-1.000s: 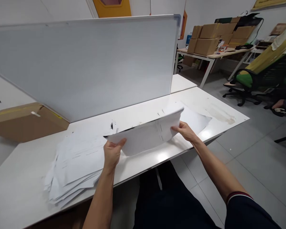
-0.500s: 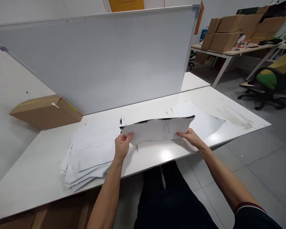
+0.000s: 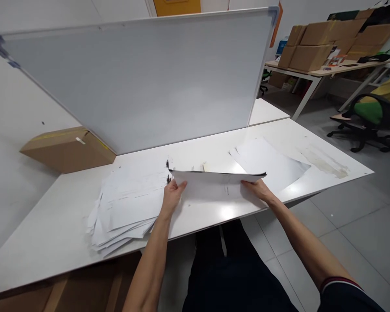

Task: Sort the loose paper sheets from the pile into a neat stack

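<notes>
Between my two hands a sheet of paper [image 3: 211,184] with a dark top edge and some faint print is held up, tilted, just above the white table. My left hand [image 3: 173,195] pinches its left side, thumb on the near face. At the right side, my right hand [image 3: 257,189] grips it the same way. A thick, uneven stack of papers [image 3: 130,208] lies left of my left hand. Beyond my right hand, a few loose sheets [image 3: 269,160] overlap on the table. How many sheets I hold, I cannot tell.
A large whiteboard [image 3: 143,86] leans along the back of the white table [image 3: 42,225]. Behind its lower left corner rests a cardboard box [image 3: 68,149]. More boxes [image 3: 312,56] are piled on another table at the right, near an office chair [image 3: 367,108].
The held paper has tipped flatter, its dark top edge dropping toward me and straightening. A small yellowish patch on the table now shows behind it. Both hands keep their grip.
</notes>
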A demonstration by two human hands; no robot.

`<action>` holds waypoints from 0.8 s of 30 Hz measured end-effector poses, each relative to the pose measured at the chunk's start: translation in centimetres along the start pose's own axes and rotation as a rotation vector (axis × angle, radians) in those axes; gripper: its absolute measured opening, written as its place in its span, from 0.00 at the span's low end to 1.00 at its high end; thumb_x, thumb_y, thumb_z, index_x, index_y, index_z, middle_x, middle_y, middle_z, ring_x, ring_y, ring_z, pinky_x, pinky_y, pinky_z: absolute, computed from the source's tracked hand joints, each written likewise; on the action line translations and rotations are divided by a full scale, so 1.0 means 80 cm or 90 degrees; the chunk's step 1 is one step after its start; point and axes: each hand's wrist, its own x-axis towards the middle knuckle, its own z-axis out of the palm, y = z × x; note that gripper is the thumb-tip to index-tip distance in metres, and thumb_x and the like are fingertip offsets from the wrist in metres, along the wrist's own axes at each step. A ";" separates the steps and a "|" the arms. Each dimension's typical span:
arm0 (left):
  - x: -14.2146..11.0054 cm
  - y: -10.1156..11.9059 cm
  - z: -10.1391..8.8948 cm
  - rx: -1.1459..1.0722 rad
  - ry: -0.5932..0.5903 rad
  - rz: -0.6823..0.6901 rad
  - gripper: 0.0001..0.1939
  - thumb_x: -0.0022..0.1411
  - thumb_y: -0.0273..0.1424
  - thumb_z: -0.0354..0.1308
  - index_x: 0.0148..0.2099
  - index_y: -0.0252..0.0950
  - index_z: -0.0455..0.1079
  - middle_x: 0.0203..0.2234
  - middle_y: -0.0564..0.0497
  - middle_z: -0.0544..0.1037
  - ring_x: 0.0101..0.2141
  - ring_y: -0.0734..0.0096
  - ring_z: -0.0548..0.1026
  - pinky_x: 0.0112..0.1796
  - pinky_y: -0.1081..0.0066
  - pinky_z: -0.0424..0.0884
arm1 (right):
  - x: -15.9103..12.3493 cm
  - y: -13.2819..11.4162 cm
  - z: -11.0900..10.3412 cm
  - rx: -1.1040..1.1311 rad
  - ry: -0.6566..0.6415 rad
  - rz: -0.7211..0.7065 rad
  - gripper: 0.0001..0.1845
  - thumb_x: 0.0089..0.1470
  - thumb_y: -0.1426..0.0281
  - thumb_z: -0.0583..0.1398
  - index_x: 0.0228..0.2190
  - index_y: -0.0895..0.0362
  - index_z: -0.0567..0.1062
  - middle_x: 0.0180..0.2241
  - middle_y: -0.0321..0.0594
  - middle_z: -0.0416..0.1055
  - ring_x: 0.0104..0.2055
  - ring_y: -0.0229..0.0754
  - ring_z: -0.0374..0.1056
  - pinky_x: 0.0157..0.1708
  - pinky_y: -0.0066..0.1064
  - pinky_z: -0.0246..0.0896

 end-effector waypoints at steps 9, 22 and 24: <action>0.007 -0.005 0.002 0.044 0.012 0.035 0.17 0.47 0.40 0.64 0.37 0.33 0.73 0.31 0.50 0.78 0.33 0.70 0.73 0.38 0.70 0.68 | -0.012 -0.008 -0.005 -0.037 -0.016 0.052 0.17 0.47 0.59 0.59 0.35 0.57 0.78 0.38 0.44 0.75 0.42 0.52 0.68 0.39 0.38 0.64; -0.013 0.020 0.023 0.245 0.028 0.118 0.16 0.56 0.41 0.54 0.24 0.36 0.61 0.16 0.59 0.58 0.20 0.79 0.56 0.22 0.77 0.54 | -0.071 -0.035 -0.012 0.043 -0.008 0.095 0.21 0.50 0.57 0.57 0.39 0.59 0.76 0.42 0.43 0.74 0.47 0.52 0.66 0.45 0.36 0.61; -0.012 0.026 0.028 0.309 0.004 0.121 0.17 0.57 0.41 0.52 0.22 0.36 0.58 0.16 0.59 0.56 0.20 0.79 0.55 0.22 0.76 0.53 | -0.092 -0.038 -0.008 0.054 0.014 0.127 0.21 0.51 0.56 0.57 0.39 0.59 0.76 0.43 0.43 0.73 0.49 0.52 0.65 0.46 0.35 0.61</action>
